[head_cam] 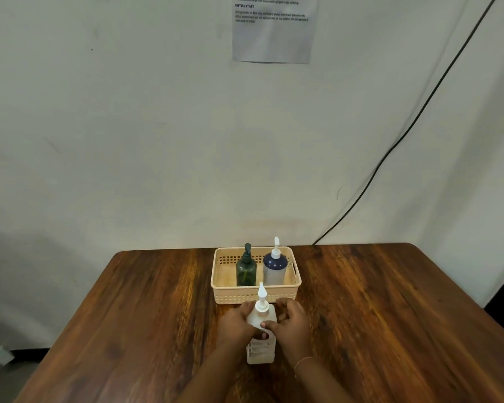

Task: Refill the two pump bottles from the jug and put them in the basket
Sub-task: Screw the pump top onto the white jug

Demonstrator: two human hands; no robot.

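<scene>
wooden table (390,315) by a pale wall (128,141), white jug (259,352) upright at its near middle, left hand (237,322) and right hand (293,322) with fingers curled round it from 9 and 3 o'clock, beige basket (255,295) at its 12 o'clock, green pump bottle (246,271) and blue pump bottle (275,267) upright inside

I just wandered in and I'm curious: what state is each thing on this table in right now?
Jug: upright on table, pump fitted, held.
Green bottle: upright in basket, pump fitted.
Blue bottle: upright in basket, pump fitted.
Basket: behind jug, holds both bottles.
Left hand: grips jug.
Right hand: grips jug.
</scene>
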